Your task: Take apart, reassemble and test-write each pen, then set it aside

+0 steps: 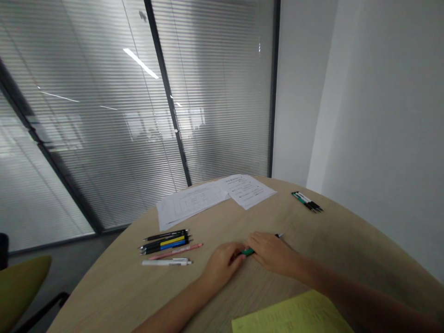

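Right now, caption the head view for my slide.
Both hands, left hand and right hand, grip a green pen on the table.

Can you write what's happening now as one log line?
left hand and right hand: both grip green pen | table: pen group, papers

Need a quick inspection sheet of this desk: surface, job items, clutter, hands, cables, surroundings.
Surface: round light wood table.
Job's things: green pen lying on the table, gripped between both hands.
Clutter: pen row, white pen, pen pair, printed sheets, yellow paper.
Grippers: left hand and right hand both closed on the green pen.
Cables: nothing seen.
Surroundings: glass wall with blinds, white wall, olive chair.
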